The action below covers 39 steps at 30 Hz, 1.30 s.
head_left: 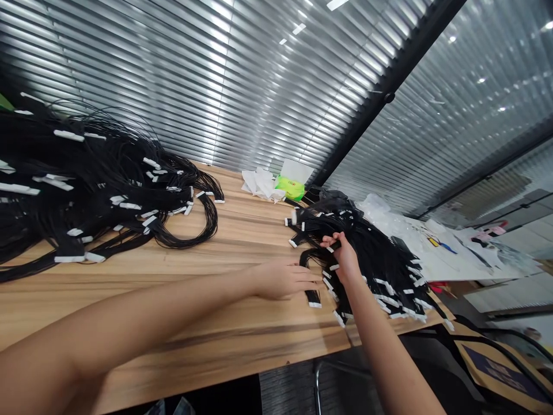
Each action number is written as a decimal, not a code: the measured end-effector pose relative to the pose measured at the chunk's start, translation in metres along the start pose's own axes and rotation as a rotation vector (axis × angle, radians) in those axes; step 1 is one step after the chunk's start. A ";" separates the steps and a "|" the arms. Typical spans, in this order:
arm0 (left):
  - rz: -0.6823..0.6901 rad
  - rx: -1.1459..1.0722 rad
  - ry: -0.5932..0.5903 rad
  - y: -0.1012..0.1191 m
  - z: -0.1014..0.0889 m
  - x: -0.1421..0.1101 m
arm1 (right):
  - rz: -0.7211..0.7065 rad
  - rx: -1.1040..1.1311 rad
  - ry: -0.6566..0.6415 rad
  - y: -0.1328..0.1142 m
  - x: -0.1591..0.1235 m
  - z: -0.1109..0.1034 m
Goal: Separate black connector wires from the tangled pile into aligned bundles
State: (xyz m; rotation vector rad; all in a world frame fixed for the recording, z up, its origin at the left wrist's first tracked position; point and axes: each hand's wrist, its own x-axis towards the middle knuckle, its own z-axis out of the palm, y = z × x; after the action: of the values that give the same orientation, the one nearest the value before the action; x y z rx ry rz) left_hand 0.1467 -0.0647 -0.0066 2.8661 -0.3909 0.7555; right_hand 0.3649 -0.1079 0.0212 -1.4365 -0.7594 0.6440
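Left hand [287, 280]: I see it reaching in from the left, palm down and fingers stretched out together, at a loose black strand; the thumb is hidden, so I cannot tell whether it pinches anything.
Right hand [347, 259]: at the near-left side of the right-hand cable pile [382, 259], fingers partly curled beside a white connector [330, 249]; I cannot tell from here whether they grip it.
Loose strand [312, 295]: curving out of that pile and down past my left fingertips, its white end piece lying on the tabletop [242, 230].
Right-hand pile: black cables heaped at the right part of the tabletop, many white end pieces fanned along the near edge.
Left-hand pile [99, 178]: a bigger tangle of black cables with white ends, well apart from my hands; one bundle loops out to its right.
Back edge: a bright green packet [290, 188] with white tissue sticking up, crumpled white sheets [259, 183] just left of it.
Far right: a white table [466, 266], carrying a yellow-and-blue-handled tool [440, 244] and clear plastic [374, 207].
Behind: slatted metallic blinds [194, 69].
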 end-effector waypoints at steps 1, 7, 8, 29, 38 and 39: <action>-0.017 0.021 -0.043 -0.003 0.008 0.010 | 0.032 0.052 0.019 -0.002 0.002 -0.003; 0.071 0.119 -0.096 -0.025 0.017 0.032 | 0.205 0.257 0.140 -0.020 0.010 -0.027; 0.083 0.088 -0.074 -0.025 0.012 0.028 | 0.232 0.278 0.151 -0.022 0.011 -0.031; -0.372 -0.650 0.259 0.003 -0.066 -0.027 | 0.140 0.120 0.200 -0.001 0.023 -0.008; -0.269 -0.240 -0.129 0.004 -0.029 -0.032 | -0.309 0.457 0.113 -0.091 0.029 0.016; -0.277 -0.243 -0.138 0.005 -0.029 -0.032 | -0.337 0.515 0.059 -0.102 0.030 0.023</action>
State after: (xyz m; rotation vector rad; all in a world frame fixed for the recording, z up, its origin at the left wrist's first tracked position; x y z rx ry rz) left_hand 0.1055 -0.0563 0.0027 2.6711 -0.0890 0.4303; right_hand 0.3592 -0.0748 0.1242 -0.8288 -0.7045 0.4859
